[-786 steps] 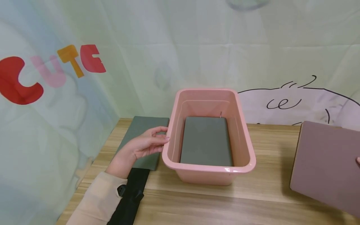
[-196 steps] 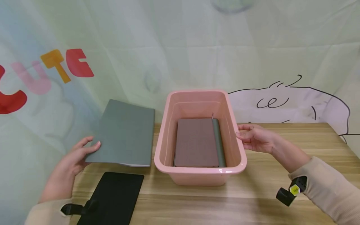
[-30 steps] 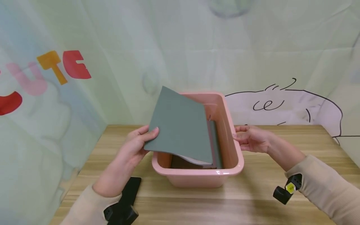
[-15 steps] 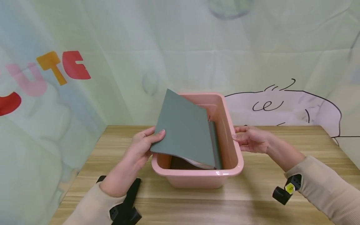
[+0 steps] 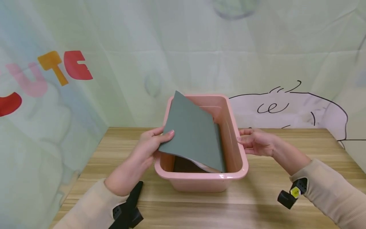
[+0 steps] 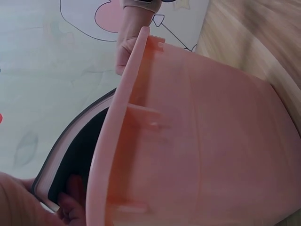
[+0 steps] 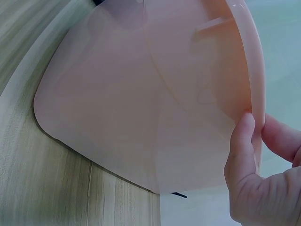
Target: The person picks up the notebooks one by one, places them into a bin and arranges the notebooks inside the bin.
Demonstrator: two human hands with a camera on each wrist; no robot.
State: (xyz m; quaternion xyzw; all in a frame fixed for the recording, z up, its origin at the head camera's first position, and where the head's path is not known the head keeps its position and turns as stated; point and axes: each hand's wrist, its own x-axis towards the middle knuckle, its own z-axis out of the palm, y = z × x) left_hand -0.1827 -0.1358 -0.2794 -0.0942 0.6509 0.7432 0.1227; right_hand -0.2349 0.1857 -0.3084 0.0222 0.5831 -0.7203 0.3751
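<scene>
My left hand point(image 5: 151, 143) grips a grey-green notebook point(image 5: 191, 130) by its left edge, thumb on top of the cover. The notebook slants down to the right inside a pink plastic bin point(image 5: 197, 183). In the left wrist view, the notebook's pages point(image 6: 68, 143) bend beside the bin rim point(image 6: 110, 127), with fingers point(image 6: 70, 207) curled under it. My right hand point(image 5: 255, 142) pinches the bin's right rim; the right wrist view shows thumb point(image 7: 242, 146) and finger point(image 7: 282, 139) on either side of it. A brownish notebook point(image 5: 184, 164) lies beneath, mostly covered.
A flat black item point(image 5: 139, 188) lies on the wooden table point(image 5: 177, 210), largely hidden by my left forearm and the wrist camera point(image 5: 136, 218). A printed cloth backdrop point(image 5: 137, 73) stands behind the bin and along the left side.
Over the last second the grey-green notebook has moved right and lower into the bin with my left hand. Earlier it was left of the bin. My right hand stays on the rim.
</scene>
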